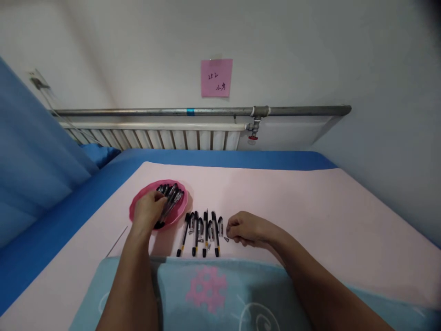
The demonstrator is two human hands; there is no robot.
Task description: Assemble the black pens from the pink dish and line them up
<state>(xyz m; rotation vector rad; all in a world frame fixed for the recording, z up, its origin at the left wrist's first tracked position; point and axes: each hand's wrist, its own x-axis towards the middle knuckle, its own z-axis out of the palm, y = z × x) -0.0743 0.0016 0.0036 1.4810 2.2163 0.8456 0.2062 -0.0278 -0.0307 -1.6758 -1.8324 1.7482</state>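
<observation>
Black pens with clear barrels lie heaped in a pink plate. The left hand is closed over the bundle. At four o'clock of the plate, just beside it, a row of like pens lies on the pink sheet. Its lower ends reach the towel edge at six o'clock. The right hand rests at three o'clock of the row, curled loosely; whether it holds anything, I cannot tell. The sheet is open beyond, from twelve to three o'clock.
</observation>
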